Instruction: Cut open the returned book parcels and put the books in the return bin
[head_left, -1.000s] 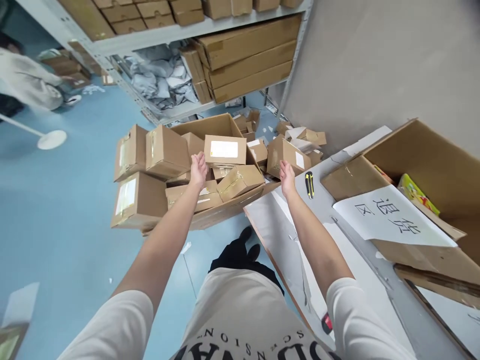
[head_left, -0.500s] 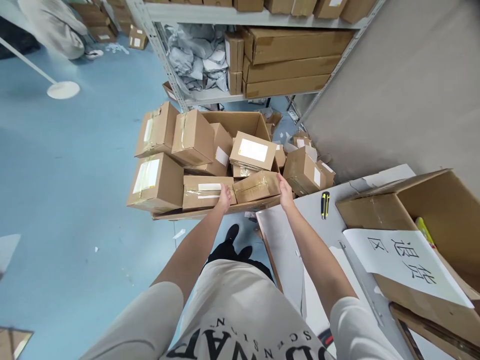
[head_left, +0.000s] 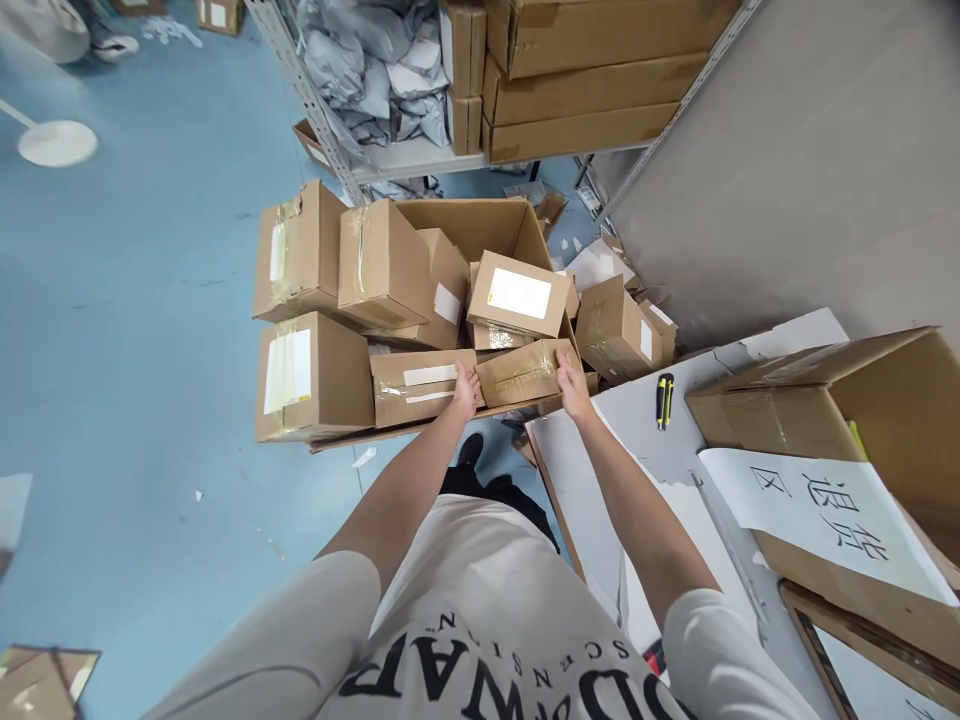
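Note:
A small taped cardboard box (head_left: 521, 372) lies at the front of a pile of boxes on the floor. My left hand (head_left: 466, 390) grips its left end and my right hand (head_left: 573, 386) grips its right end. Beside it on the left lies a flat box with a white strip label (head_left: 416, 384). Above it sits a box with a white label (head_left: 519, 294). Behind them stands a large open carton (head_left: 472, 224).
A grey table (head_left: 637, 440) on the right carries a yellow-black utility knife (head_left: 664, 399) and a big open carton with a paper sign (head_left: 832, 510). Metal shelving (head_left: 420, 158) at the back holds flat boxes and grey mailer bags. Blue floor spreads to the left.
Both hands came down from the upper boxes and closed on the two ends of the small taped box. The view has tilted closer to the pile.

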